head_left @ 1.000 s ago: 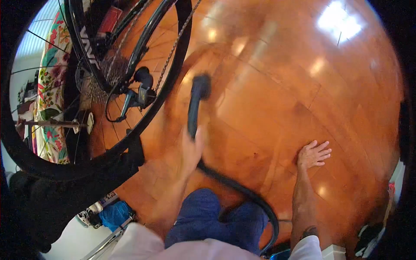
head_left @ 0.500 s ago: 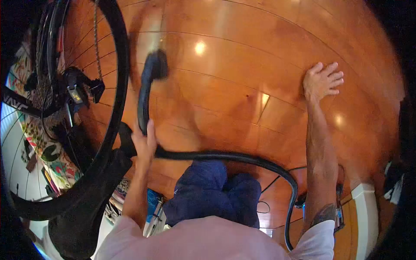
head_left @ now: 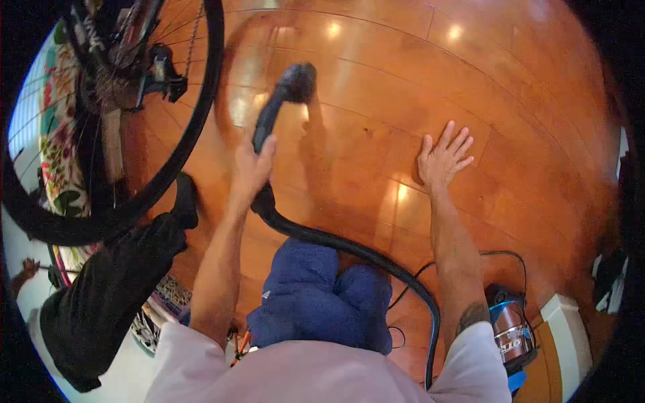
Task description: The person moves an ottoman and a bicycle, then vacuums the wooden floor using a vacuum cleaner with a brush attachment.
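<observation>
My left hand (head_left: 252,169) is wrapped around the black handle of a vacuum cleaner hose. At its far end a dark brush head (head_left: 297,82), slightly blurred, is over the wooden floor (head_left: 376,161); I cannot tell whether it touches. The ribbed hose (head_left: 356,250) curves from my left hand past my knees and under my right arm. My right hand (head_left: 445,160) lies palm down on the floor with fingers spread, holding nothing. Beside my right elbow stands the vacuum's blue and metallic canister (head_left: 514,336).
A bicycle wheel (head_left: 213,80) with its chain and gears fills the upper left. Another person's leg in black trousers (head_left: 111,289) extends below it, and their hand (head_left: 27,270) shows at the left edge. A white post (head_left: 568,342) stands at the lower right, near a cable (head_left: 504,253).
My left hand and the brush head have moved forward and right, away from the wheel. The view has shifted, and the canister shows more fully. My right hand stays flat on the floor.
</observation>
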Motion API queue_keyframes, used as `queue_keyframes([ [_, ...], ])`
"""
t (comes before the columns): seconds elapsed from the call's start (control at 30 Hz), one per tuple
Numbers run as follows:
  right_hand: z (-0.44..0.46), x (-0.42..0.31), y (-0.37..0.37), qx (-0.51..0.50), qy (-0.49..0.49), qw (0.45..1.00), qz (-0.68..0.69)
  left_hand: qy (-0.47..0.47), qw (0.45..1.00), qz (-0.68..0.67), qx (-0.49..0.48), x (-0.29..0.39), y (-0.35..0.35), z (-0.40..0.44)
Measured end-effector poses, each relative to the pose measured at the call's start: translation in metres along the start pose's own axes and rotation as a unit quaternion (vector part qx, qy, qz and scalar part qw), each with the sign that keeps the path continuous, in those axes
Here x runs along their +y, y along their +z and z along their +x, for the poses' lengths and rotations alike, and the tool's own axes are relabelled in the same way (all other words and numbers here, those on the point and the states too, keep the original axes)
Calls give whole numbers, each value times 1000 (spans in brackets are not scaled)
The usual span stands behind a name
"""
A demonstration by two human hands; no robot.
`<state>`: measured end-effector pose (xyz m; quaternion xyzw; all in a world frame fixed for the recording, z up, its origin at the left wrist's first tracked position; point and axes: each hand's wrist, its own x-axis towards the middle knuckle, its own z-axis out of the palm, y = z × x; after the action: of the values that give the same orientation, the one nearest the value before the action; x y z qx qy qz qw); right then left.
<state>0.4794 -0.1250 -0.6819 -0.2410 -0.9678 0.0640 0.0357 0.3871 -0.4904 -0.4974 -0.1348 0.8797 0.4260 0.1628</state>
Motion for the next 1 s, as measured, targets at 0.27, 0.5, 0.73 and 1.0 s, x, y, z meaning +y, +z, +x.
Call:
queue_keyframes([
  [0.27, -2, 0, -4, 23, 8, 1000, 14, -78, 986, 129, -66, -42, -20, -155],
  [0.5, -4, 6, 6, 66, -9, 998, -19, -88, 982, 134, -96, -106, -61, -263],
  [0.73, -6, 7, 13, 89, -5, 996, -27, 61, 972, 178, -139, -154, -38, -276],
  [1.0, -6, 7, 10, 90, -12, 995, -43, 60, 980, 190, -18, -183, -21, -279],
])
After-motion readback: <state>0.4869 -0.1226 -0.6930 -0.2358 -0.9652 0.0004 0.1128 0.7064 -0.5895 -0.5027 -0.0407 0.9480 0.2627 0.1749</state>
